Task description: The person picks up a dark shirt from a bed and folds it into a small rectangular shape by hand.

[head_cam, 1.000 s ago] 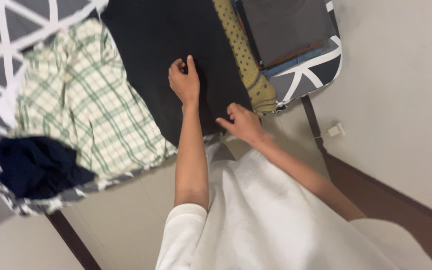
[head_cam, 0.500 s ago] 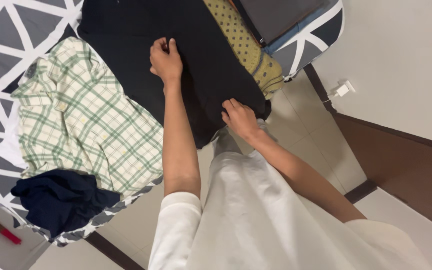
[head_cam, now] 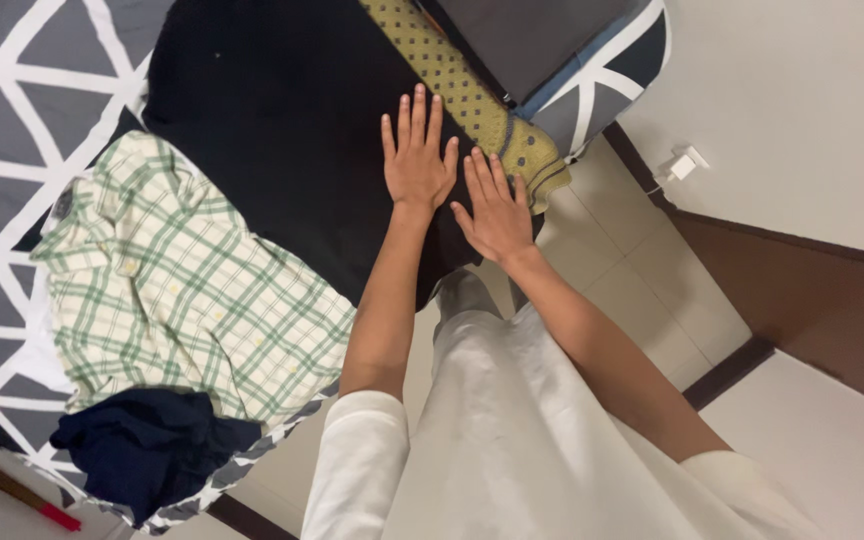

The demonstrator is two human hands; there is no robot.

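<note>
Left of the black garment (head_cam: 282, 130) lay the green plaid shirt (head_cam: 182, 290), a navy bundle (head_cam: 142, 450) below it on the patterned bed (head_cam: 22, 90). On the black garment itself, near its lower right edge, the left hand (head_cam: 417, 160) pressed flat, fingers spread and gripping nothing; the right hand (head_cam: 497, 210) did the same just beside it, touching the mustard dotted cloth (head_cam: 472, 95). A smoothing step, apparently; a fold likely followed. Half a second before, both hands were pinching the fabric.
</note>
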